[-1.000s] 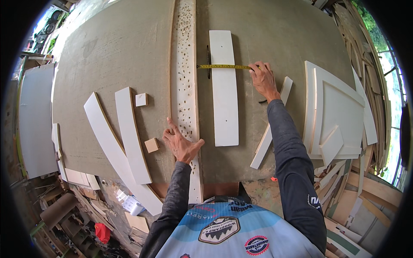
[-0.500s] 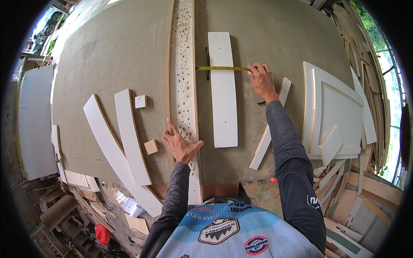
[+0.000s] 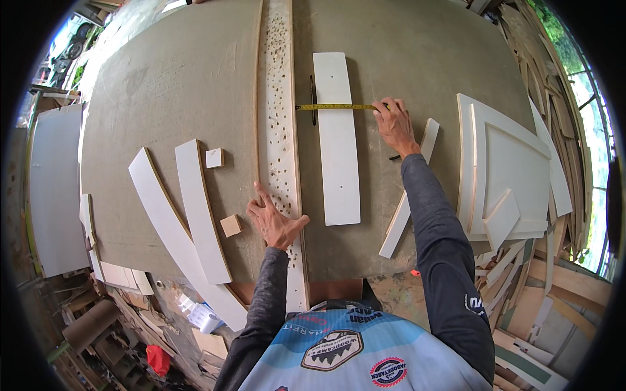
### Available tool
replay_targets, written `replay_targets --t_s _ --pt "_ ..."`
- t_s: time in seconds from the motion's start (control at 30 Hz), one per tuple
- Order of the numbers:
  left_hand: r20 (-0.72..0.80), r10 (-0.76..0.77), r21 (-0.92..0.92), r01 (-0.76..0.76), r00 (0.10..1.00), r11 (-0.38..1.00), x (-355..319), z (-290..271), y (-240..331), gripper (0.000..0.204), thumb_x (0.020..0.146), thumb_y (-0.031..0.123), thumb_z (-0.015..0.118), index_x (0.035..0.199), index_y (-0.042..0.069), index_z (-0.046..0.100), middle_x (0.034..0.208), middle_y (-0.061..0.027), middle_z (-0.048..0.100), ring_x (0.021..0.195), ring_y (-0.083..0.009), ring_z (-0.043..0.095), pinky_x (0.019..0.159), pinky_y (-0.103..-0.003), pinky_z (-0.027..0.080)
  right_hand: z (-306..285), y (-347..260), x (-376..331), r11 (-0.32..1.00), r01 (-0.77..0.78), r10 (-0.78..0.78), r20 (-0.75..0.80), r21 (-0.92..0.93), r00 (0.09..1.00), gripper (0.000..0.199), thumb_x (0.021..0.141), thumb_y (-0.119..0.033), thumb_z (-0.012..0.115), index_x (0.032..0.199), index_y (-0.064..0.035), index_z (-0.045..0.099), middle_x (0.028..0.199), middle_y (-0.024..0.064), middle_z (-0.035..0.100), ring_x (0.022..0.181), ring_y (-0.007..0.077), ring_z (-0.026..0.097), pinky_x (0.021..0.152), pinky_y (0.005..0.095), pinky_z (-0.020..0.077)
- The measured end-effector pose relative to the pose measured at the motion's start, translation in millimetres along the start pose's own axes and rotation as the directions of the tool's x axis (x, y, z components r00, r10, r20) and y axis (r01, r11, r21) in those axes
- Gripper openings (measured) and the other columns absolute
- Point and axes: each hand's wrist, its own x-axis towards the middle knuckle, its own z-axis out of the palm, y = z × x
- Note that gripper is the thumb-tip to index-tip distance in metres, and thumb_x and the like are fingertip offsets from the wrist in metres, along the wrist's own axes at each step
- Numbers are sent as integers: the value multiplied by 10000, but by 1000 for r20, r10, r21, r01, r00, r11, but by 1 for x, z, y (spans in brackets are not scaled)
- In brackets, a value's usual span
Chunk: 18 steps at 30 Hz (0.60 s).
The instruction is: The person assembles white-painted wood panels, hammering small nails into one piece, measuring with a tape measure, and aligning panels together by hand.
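Note:
A yellow tape measure (image 3: pixel 336 106) stretches sideways from the right edge of the long, hole-pocked white board (image 3: pixel 279 130), passing over a white panel strip (image 3: pixel 338 150). My right hand (image 3: pixel 394 124) is closed on the tape's right end, and the fingers mostly cover what lies there. My left hand (image 3: pixel 277 223) lies across the pocked board nearer to me, fingers spread, with the thumb over the board's right edge. Beneath the tape, a thin dark slot or bar (image 3: pixel 313 98) shows just left of the panel strip, which has two small dots on its face.
Two curved white strips (image 3: pixel 202 215) (image 3: pixel 163 208) and small blocks (image 3: pixel 215 158) (image 3: pixel 231 225) lie left on the greenish-grey tabletop (image 3: pixel 150 85). A narrow strip (image 3: pixel 411 189) lies under my right forearm. White framed panels (image 3: pixel 512 150) stack at the right; offcuts (image 3: pixel 561 117) pile beyond.
Both hands keep almost the same places, the right still on the tape. The whole view has shifted very slightly.

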Motion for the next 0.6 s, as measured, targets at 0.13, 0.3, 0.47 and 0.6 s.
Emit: replay_targets --t_s 0.13,0.3,0.47,0.6 --pt "-1 0 2 0 1000 1000 0 0 0 1415 451 311 826 1565 80 -15 1236 -304 342 1189 -462 337 1045 -521 326 1 0 0 1000 8 -8 0 -11 1000 224 927 -187 595 1132 -113 647 1117 53 569 1078 288 509 867 471 481" --pt "1 -1 0 1 1000 1000 0 1 -1 1410 452 316 822 1566 85 -11 1239 -305 344 1195 -460 333 1056 -517 313 0 -1 -1 1000 6 -6 -1 -18 1000 221 926 -190 594 1127 -113 643 1119 55 568 1080 290 507 869 472 482" --pt "1 5 2 -5 1000 1000 -1 2 -2 1430 439 345 830 1571 92 -6 1300 -292 322 1243 -449 306 1079 -520 267 -3 -5 -5 1000 -19 20 -7 13 1000 272 919 -171 606 1184 -116 615 1136 67 569 1089 301 507 890 470 470" --pt "7 28 43 -28 1000 999 -3 2 -5 1420 458 362 844 1572 98 4 1416 -298 265 1328 -441 251 1103 -518 225 -5 -33 -23 986 -46 76 -184 162 980 404 920 -164 604 1301 -56 526 1159 128 564 1081 350 505 930 486 441"
